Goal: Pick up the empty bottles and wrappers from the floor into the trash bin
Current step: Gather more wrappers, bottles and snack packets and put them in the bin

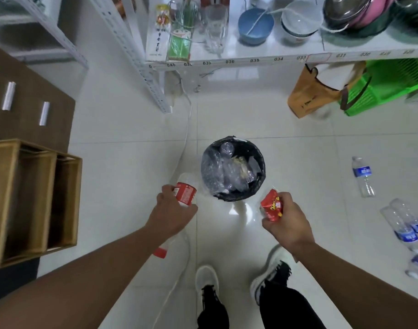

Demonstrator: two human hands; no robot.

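Left hand (172, 211) clamped on clear red-labelled bottle (184, 194), right hand (285, 220) on crumpled red wrapper (272, 205).

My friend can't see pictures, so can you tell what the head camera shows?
A person stands over a black-lined trash bin, left hand holding a red-labelled bottle and right hand holding a red wrapper. Four blue-labelled bottles lie on the white floor to the right. A shelf of bowls stands behind.
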